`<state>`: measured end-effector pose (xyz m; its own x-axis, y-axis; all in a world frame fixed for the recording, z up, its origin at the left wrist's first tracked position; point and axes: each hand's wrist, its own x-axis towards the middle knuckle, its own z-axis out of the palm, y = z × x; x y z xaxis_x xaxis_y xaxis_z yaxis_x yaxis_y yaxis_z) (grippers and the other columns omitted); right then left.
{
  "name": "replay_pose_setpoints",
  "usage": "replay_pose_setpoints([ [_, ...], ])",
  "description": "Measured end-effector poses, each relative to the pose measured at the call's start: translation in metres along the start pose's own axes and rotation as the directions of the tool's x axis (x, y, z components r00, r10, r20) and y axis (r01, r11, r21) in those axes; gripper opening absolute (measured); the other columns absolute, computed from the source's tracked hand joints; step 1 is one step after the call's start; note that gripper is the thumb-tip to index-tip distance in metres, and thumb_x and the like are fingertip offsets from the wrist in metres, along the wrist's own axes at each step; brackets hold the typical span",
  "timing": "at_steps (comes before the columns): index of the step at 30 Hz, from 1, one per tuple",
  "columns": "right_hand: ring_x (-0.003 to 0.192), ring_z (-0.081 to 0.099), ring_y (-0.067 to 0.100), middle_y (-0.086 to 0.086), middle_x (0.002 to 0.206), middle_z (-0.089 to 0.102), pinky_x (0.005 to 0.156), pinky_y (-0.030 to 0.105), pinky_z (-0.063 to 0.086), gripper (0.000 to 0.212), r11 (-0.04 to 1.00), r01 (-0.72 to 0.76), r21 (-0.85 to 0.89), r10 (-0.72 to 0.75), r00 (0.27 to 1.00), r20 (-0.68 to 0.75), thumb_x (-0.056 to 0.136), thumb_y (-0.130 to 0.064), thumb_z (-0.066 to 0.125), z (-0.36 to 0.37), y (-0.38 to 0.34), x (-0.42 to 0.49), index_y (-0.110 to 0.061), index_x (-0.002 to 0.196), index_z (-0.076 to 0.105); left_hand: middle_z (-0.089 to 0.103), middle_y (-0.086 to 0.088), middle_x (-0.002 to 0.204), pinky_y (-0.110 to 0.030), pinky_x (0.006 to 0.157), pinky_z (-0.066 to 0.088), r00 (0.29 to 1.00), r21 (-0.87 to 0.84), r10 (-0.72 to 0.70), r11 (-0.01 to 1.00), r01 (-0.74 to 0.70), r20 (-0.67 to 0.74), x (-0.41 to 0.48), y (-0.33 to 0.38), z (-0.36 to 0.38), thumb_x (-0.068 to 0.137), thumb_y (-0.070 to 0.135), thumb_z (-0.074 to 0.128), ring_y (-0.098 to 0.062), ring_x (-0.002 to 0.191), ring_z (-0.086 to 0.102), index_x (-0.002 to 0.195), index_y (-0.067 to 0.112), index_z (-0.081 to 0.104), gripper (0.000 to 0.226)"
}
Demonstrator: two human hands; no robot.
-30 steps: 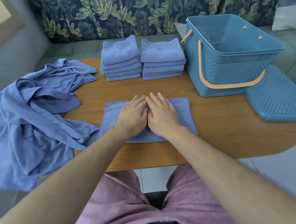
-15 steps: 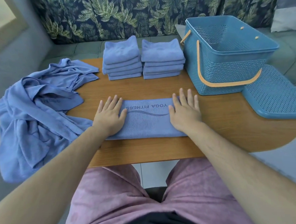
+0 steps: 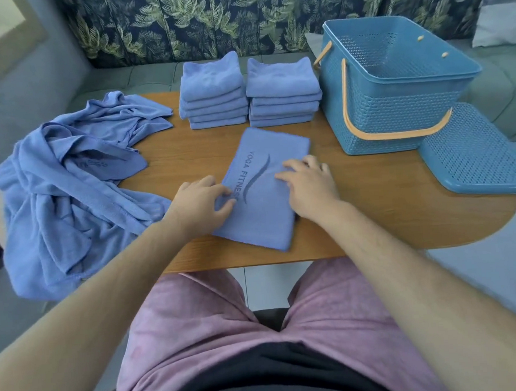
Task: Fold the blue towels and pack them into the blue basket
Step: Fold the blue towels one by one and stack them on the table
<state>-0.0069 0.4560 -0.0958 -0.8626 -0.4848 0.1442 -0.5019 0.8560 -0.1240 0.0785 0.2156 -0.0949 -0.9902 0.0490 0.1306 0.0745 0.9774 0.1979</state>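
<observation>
A half-folded blue towel (image 3: pixel 264 222) printed "YOGA FITNESS" lies on the wooden table (image 3: pixel 372 215) with its long side pointing away from me, slightly slanted. My left hand (image 3: pixel 201 203) pinches its left edge. My right hand (image 3: pixel 309 184) lies on its right edge, fingers curled over the cloth. Two stacks of folded blue towels (image 3: pixel 212 89) (image 3: pixel 282 86) stand side by side at the table's back. The blue basket (image 3: pixel 397 117) with orange handles stands open at the back right, no towels inside.
A heap of unfolded blue towels (image 3: pixel 68 182) covers the table's left end and hangs over its edge. The basket's perforated blue lid (image 3: pixel 474 155) lies at the right edge. A sofa with leaf-print cushions (image 3: pixel 240 18) runs behind the table.
The hands slid apart from the towel's middle to its ends. The towel then turned about a quarter turn and now points away from me, with both hands on its side edges.
</observation>
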Motion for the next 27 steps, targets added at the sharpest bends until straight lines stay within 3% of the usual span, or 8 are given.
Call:
replay_pose_setpoints([
  [3, 0.105, 0.046, 0.019, -0.01, 0.112, 0.06, 0.097, 0.039, 0.042, 0.024, 0.937, 0.171, 0.303, -0.165, 0.985, -0.045, 0.09, -0.016, 0.061, -0.005, 0.015, -0.024, -0.029, 0.107, 0.073, 0.048, 0.008, 0.083, -0.034, 0.073, 0.037, 0.99, -0.146, 0.096, 0.983, -0.11, -0.104, -0.025, 0.009, 0.008, 0.084, 0.057, 0.045, -0.023, 0.083, 0.056, 0.096, 0.022, 0.074, 0.048],
  [6, 0.09, 0.05, 0.016, -0.011, 0.093, 0.059, 0.087, 0.038, 0.046, 0.016, 0.858, 0.285, 0.428, -0.295, 0.954, -0.043, 0.083, -0.013, 0.065, -0.008, 0.019, -0.061, -0.025, 0.09, 0.072, 0.054, 0.005, 0.095, -0.044, 0.08, 0.047, 0.967, -0.212, 0.215, 0.947, -0.241, -0.138, -0.041, 0.011, 0.007, 0.087, 0.045, 0.059, -0.022, 0.088, 0.053, 0.093, 0.023, 0.073, 0.026],
  [9, 0.099, 0.056, 0.016, -0.01, 0.101, 0.062, 0.094, 0.035, 0.046, 0.018, 0.824, 0.316, 0.47, -0.338, 0.94, -0.04, 0.078, -0.015, 0.071, -0.013, 0.025, -0.091, -0.024, 0.094, 0.072, 0.059, 0.007, 0.1, -0.041, 0.085, 0.046, 0.941, -0.288, 0.322, 0.896, -0.338, -0.101, -0.057, 0.011, -0.001, 0.088, 0.048, 0.063, -0.018, 0.089, 0.056, 0.092, 0.022, 0.072, 0.027],
  [13, 0.124, 0.052, 0.015, -0.005, 0.13, 0.061, 0.11, 0.028, 0.036, 0.049, 0.816, 0.376, 0.439, -0.422, 0.907, 0.008, 0.07, -0.02, 0.079, -0.014, 0.038, -0.111, -0.017, 0.118, 0.067, 0.055, 0.004, 0.116, -0.039, 0.092, 0.044, 0.908, -0.198, 0.418, 0.889, -0.413, -0.019, -0.075, 0.008, -0.001, 0.075, 0.057, 0.079, -0.022, 0.104, 0.054, 0.111, 0.021, 0.067, 0.052],
  [17, 0.122, 0.054, 0.017, -0.003, 0.132, 0.063, 0.11, 0.024, 0.035, 0.045, 0.818, 0.377, 0.435, -0.396, 0.917, -0.049, 0.073, -0.008, 0.084, -0.008, 0.041, -0.118, -0.013, 0.114, 0.069, 0.057, 0.004, 0.119, -0.048, 0.088, 0.048, 0.905, -0.112, 0.425, 0.899, -0.424, -0.016, -0.083, 0.006, 0.007, 0.076, 0.046, 0.078, -0.026, 0.112, 0.053, 0.116, 0.023, 0.063, 0.049],
  [22, 0.108, 0.063, 0.012, -0.008, 0.114, 0.073, 0.097, 0.034, 0.049, 0.027, 0.783, 0.325, 0.531, -0.323, 0.941, -0.1, 0.081, -0.008, 0.082, -0.015, 0.036, -0.13, -0.017, 0.105, 0.077, 0.062, 0.006, 0.096, -0.048, 0.073, 0.049, 0.894, -0.153, 0.438, 0.881, -0.448, -0.097, -0.097, 0.014, 0.001, 0.086, 0.03, 0.054, -0.024, 0.095, 0.057, 0.101, 0.02, 0.071, 0.024],
  [24, 0.098, 0.066, 0.014, -0.006, 0.103, 0.074, 0.089, 0.038, 0.051, 0.019, 0.749, 0.259, 0.61, -0.262, 0.961, -0.086, 0.086, -0.016, 0.079, -0.025, 0.032, -0.131, -0.017, 0.105, 0.077, 0.06, 0.011, 0.088, -0.046, 0.072, 0.048, 0.912, -0.259, 0.397, 0.875, -0.409, -0.1, -0.099, 0.02, -0.009, 0.091, 0.034, 0.052, -0.02, 0.086, 0.057, 0.098, 0.016, 0.071, 0.027],
  [27, 0.09, 0.066, 0.019, -0.002, 0.096, 0.072, 0.083, 0.039, 0.052, 0.014, 0.682, 0.164, 0.712, -0.171, 0.983, -0.063, 0.089, -0.018, 0.076, -0.039, 0.028, -0.122, -0.019, 0.103, 0.075, 0.064, 0.006, 0.082, -0.033, 0.075, 0.047, 0.979, -0.567, 0.196, 0.8, -0.195, -0.06, -0.097, 0.03, -0.025, 0.094, 0.036, 0.064, -0.01, 0.078, 0.058, 0.097, 0.017, 0.069, 0.019],
])
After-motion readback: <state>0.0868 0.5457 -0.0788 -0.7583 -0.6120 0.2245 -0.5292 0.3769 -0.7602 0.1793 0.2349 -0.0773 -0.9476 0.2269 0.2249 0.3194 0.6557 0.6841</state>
